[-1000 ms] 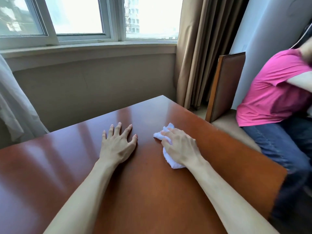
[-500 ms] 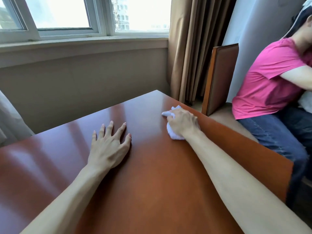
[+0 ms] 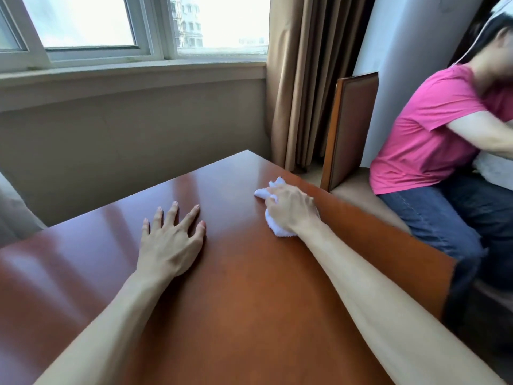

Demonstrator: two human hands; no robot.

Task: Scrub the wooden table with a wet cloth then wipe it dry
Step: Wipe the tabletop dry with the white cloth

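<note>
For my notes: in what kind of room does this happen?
Probably a hotel room or bedroom: a polished wooden table near a window, heavy tan curtains, and a padded wooden chair.

Two bare arms come up from the bottom of the frame, no sleeves. The left hand [image 3: 169,245] and right hand [image 3: 291,209] wear no rings or gloves, and the nails are short.

This looks like a hotel room or a bedroom at home. A glossy wooden table [image 3: 249,287] fills the lower frame, under a wide window [image 3: 138,26] at upper left that looks onto city buildings. Tan curtains [image 3: 302,79] hang at upper centre, and a padded wooden chair [image 3: 352,129] stands at right, where a person in a pink shirt [image 3: 427,129] sits.
</note>
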